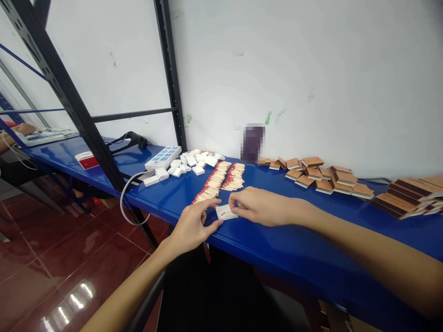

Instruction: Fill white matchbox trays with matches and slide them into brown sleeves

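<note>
A small white matchbox tray (226, 212) lies near the front edge of the blue table. My left hand (195, 223) grips its left end, thumb at the near side and index finger at the far side. Over the right end of the tray, my right hand (254, 206) is pinched at the tail ends of a few matches (223, 213). Their red heads show inside the tray, while my fingers hide the rest of the sticks. Just beyond my hands, two long rows of loose matches (215, 180) with red heads lie side by side.
White trays (188, 161) are heaped behind the matches, beside a white power strip (163, 157). Brown matchbox sleeves (313, 174) lie scattered at back right, with larger stacks (408, 196) further right. A black shelf post (69, 97) rises at left. Another person's hand (24, 129) shows far left.
</note>
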A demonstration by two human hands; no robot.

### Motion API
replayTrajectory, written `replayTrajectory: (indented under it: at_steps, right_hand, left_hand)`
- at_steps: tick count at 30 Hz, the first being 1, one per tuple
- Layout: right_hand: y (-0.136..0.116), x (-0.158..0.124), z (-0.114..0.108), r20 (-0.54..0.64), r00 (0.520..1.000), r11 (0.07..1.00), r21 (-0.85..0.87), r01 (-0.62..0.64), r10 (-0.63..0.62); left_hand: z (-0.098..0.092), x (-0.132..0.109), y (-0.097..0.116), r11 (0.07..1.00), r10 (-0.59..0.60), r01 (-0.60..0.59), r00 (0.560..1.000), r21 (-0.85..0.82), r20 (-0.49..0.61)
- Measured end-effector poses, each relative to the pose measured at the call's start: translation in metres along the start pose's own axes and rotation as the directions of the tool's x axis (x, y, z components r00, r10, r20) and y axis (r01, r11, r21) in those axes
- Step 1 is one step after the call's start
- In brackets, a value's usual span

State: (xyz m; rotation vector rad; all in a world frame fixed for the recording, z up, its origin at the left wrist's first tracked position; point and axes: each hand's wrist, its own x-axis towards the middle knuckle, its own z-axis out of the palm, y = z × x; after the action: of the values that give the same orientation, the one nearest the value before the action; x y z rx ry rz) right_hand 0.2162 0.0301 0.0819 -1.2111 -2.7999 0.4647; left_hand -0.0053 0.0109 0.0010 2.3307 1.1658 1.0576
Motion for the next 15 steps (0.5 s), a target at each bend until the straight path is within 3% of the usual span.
replayTrajectory:
  at_steps: [3, 7, 10, 13, 15]
  right_hand:
    - [-0.004, 0.002, 0.010, -0.020, 1.000, 0.999, -0.030, -0.010, 0.010]
    - [-0.001, 0.005, 0.006, 0.034, 0.998, 0.995, 0.095, 0.042, -0.046]
    - [0.013, 0.009, 0.000, -0.110, 0.994, 0.998, 0.064, 0.012, -0.005]
    - [0.034, 0.017, 0.005, -0.300, 0.949, 0.992, -0.039, -0.116, 0.099]
    - [0.046, 0.024, 0.013, -0.346, 0.928, 0.984, -0.057, -0.167, 0.138]
  left_hand:
    - [0.000, -0.001, 0.000, 0.999, 0.015, -0.015, 1.000, 0.036, -0.006]
    - [0.001, -0.002, 0.000, 0.997, 0.061, -0.060, 0.998, 0.053, -0.008]
    - [0.002, -0.002, 0.000, 0.996, 0.082, -0.082, 0.997, 0.033, 0.001]
    - [0.002, -0.002, 0.000, 0.996, 0.090, -0.090, 0.996, 0.023, 0.012]
    - [0.001, -0.001, -0.001, 0.996, 0.089, -0.089, 0.996, 0.019, 0.018]
